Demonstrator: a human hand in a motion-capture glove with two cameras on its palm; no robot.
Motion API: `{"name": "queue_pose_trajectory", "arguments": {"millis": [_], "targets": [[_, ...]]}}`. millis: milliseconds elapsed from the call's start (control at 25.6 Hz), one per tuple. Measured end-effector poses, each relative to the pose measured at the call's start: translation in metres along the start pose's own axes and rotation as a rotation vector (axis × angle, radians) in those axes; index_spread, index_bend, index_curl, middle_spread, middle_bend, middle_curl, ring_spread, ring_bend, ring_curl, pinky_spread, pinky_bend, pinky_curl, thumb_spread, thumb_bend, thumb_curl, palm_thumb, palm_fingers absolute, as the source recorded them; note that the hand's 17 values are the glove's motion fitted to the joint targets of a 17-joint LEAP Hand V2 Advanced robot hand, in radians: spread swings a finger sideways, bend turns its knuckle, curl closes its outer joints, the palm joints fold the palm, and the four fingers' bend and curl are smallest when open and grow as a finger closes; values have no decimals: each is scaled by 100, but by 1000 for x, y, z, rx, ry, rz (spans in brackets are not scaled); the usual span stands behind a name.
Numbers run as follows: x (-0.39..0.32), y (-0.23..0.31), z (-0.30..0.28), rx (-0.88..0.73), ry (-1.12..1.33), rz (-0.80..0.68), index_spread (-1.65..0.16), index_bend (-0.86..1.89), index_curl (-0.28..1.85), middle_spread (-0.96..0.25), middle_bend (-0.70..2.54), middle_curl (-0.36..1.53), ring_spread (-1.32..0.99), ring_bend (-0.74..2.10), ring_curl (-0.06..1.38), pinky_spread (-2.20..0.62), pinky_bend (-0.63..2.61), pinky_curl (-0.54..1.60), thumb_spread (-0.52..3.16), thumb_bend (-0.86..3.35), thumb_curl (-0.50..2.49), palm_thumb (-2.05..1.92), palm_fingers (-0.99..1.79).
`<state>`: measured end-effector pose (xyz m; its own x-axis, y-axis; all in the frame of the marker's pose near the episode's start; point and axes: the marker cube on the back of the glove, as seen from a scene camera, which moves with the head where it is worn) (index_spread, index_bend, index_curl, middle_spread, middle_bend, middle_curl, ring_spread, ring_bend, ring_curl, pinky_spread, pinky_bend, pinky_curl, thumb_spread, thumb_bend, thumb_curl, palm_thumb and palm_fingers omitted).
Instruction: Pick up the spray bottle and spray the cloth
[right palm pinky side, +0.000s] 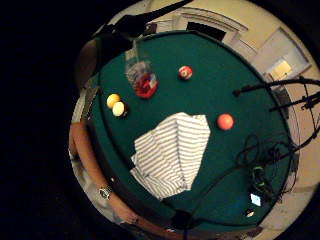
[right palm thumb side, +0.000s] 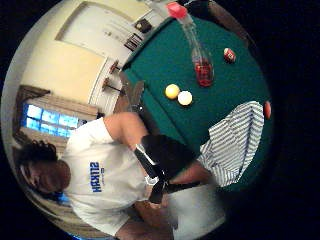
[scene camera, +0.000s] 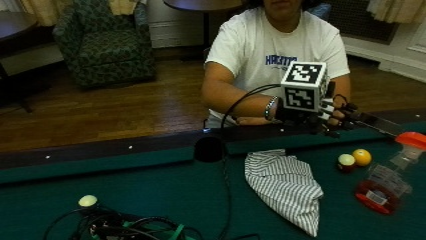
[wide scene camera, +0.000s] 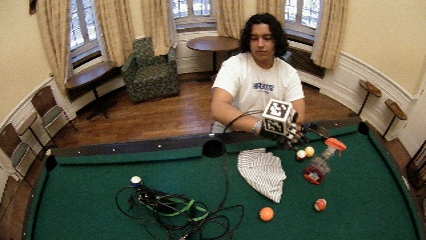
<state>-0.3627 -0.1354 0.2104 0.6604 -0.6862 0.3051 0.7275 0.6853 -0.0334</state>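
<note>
Striped cloth (scene camera: 286, 186) lay flat on the green table (scene camera: 166, 195), the spray bottle (scene camera: 388, 180) stood just beside it, and my gloved right hand (scene camera: 329, 117) hovered above the cloth's near edge, fingers relaxed, holding nothing.

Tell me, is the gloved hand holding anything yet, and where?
Nothing. The gloved right hand hovers above the table rail, apart from the spray bottle and striped cloth.
</note>
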Motion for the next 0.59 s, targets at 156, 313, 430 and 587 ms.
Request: {"name": "queue_pose_trajectory", "arguments": {"millis": [156, 313, 430, 587], "targets": [[-21, 15, -17, 12, 41, -84, -42, 13, 31, -17, 18, 36, -14, 31, 34, 23, 36, 36, 95, -3, 39, 34, 43], [-44, 34, -24, -26, 74, -169, -43, 13, 30, -17, 17, 35, -15, 29, 33, 23, 38, 37, 96, -4, 38, 32, 37], [-58, 46, -22, -86, 85, -202, -44, 13, 29, -17, 16, 34, -15, 28, 33, 22, 39, 37, 96, -3, 37, 32, 34], [-67, 54, -17, -134, 71, -220, -44, 13, 28, -17, 17, 33, -15, 28, 33, 22, 41, 37, 97, -4, 36, 31, 31]]}}
